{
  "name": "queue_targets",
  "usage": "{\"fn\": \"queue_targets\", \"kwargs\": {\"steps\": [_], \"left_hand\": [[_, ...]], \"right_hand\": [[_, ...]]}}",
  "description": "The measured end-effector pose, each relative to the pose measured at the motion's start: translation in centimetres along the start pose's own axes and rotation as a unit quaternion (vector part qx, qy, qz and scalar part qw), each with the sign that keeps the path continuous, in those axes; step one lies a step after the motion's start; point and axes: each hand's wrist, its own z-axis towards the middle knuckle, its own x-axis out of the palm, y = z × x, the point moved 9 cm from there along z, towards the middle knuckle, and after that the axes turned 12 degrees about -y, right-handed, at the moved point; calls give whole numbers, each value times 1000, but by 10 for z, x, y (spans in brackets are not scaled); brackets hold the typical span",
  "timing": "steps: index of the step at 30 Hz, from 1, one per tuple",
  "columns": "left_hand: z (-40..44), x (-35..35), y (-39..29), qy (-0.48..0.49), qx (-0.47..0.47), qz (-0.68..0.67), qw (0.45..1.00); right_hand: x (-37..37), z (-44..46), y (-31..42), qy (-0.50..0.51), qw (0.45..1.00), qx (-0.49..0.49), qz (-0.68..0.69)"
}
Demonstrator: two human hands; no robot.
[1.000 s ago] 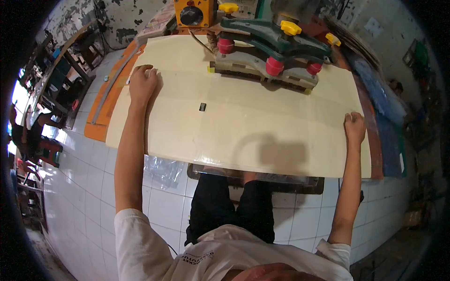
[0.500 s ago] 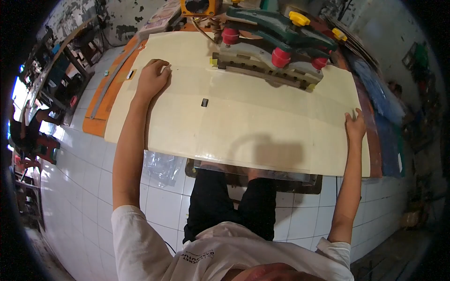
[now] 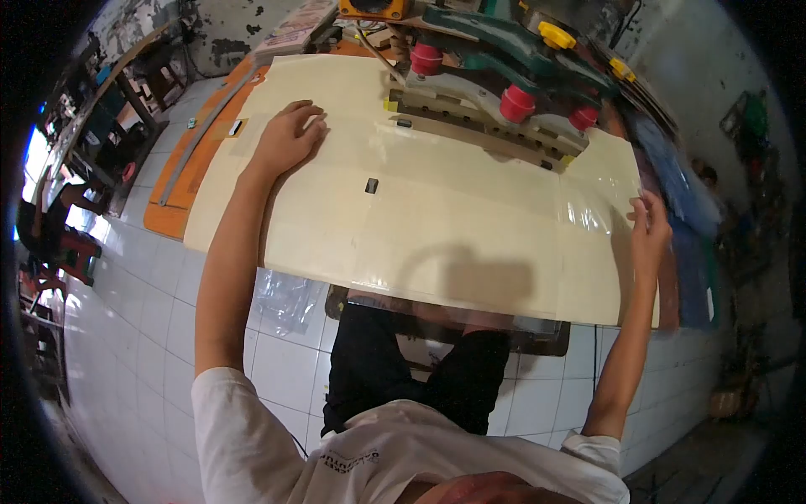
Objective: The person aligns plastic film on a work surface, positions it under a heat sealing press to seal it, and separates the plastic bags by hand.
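My left hand (image 3: 291,139) rests on the upper left of a wide cream board (image 3: 319,227), its fingers loosely bent and apart, holding nothing. Over at the board's right edge, my right hand (image 3: 651,223) has its fingertips pinched on the edge of a clear plastic sheet (image 3: 588,217). The sheet lies over the board and shows glossy ripples beside that hand. Small dark rectangular pieces (image 3: 371,186) sit on the board's surface. At the far side stands a green press-like machine (image 3: 495,42) with red knobs and a long metal bar (image 3: 478,130) along its front.
A metal ruler (image 3: 201,139) lies on the orange tabletop (image 3: 164,220) at left. Blue-tinted plastic sheets (image 3: 693,252) are stacked at right. An orange device (image 3: 374,8) stands at the back. Clear plastic (image 3: 290,298) hangs below the front edge. Another person sits far left.
My right hand has shifted slightly outward and down, and the plastic near it now ripples. My left hand has slid a little to the right. The view has tilted slightly.
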Motion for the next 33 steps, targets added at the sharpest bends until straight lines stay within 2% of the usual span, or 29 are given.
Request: {"fn": "queue_targets", "kwargs": {"steps": [2, 3, 4, 6, 7, 9, 10, 12, 13, 15, 16, 17, 19, 20, 22, 26, 28, 29, 31, 32, 33], "left_hand": [[-1, 2, -12, 33, 29, 57, 997], [-4, 6, -19, 71, 59, 111, 990], [-5, 5, -22, 73, 57, 111, 989], [-7, 11, -18, 111, 29, 157, 981], [-7, 13, -18, 112, 30, 156, 981], [-7, 14, -15, 124, 25, 185, 975], [-7, 14, -15, 124, 25, 185, 975], [-8, 12, -16, 123, 24, 186, 975], [-8, 12, -17, 123, 24, 186, 975], [-8, 11, -20, 122, 26, 177, 976], [-9, 11, -21, 122, 25, 177, 976], [-8, 10, -24, 117, 33, 170, 978], [-9, 10, -25, 113, 40, 162, 980], [-7, 11, -29, 101, 75, 147, 981], [-7, 11, -38, 91, 110, 129, 981], [-5, 7, -48, 68, 119, 90, 987], [-5, 4, -52, 57, 121, 83, 988], [-5, 3, -53, 59, 114, 79, 989], [-5, 4, -53, 63, 108, 74, 989], [-5, 4, -53, 59, 112, 75, 989], [-4, 4, -53, 55, 118, 77, 989]], "right_hand": [[-13, -30, 75, 24, 984, -175, -11], [-22, -50, 115, 16, 950, -307, -51], [-29, -74, 148, 7, 897, -433, -90], [-49, -103, 184, 29, 874, -485, -6], [-57, -109, 189, 29, 874, -485, -8], [-82, -127, 200, 10, 853, -515, 87], [-88, -131, 196, 9, 853, -515, 88], [-117, -134, 184, -94, 848, -511, 109], [-122, -137, 179, -94, 847, -511, 109], [-153, -132, 162, -252, 858, -431, 120], [-159, -128, 166, -241, 849, -429, 190], [-164, -121, 161, -241, 849, -430, 191], [-183, -93, 138, -347, 882, -312, 64], [-177, -84, 135, -353, 888, -282, 89], [-156, -58, 135, -333, 926, -173, 32], [-115, 1, 43, -211, 976, -37, 35], [-92, 24, -21, -122, 992, -28, 28], [-86, 31, -53, -122, 992, -28, 26], [-53, 35, -93, 5, 990, -19, -143], [-51, 31, -96, 6, 989, -18, -145], [-41, 18, -74, -2, 946, -79, -313]]}}
